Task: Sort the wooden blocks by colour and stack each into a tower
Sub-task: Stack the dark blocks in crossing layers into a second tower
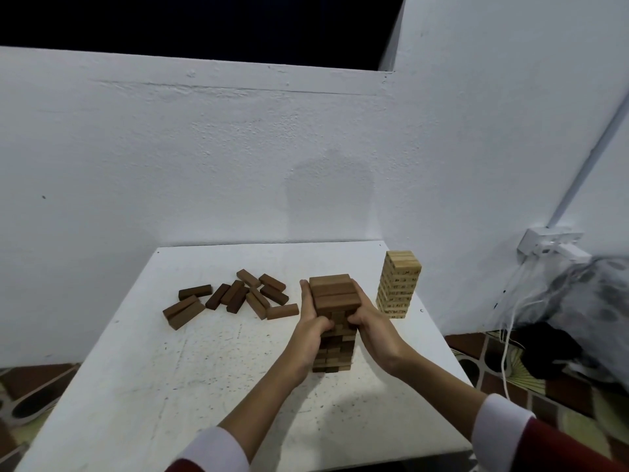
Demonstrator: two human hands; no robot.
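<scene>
A dark brown block tower (335,294) stands at the middle right of the white table (170,386). My left hand (311,321) presses flat against its left side and my right hand (369,318) against its right side, both near the top layers, thumbs on the front face. Several loose dark brown blocks (238,296) lie scattered on the table to the left of the tower. A pale wooden tower (399,284) stands upright behind and to the right, near the table's far right corner, apart from my hands.
A white wall rises directly behind the table. Right of the table, a wall socket (551,245) with white cables and a dark bundle (578,318) sit above a patterned tiled floor (493,373).
</scene>
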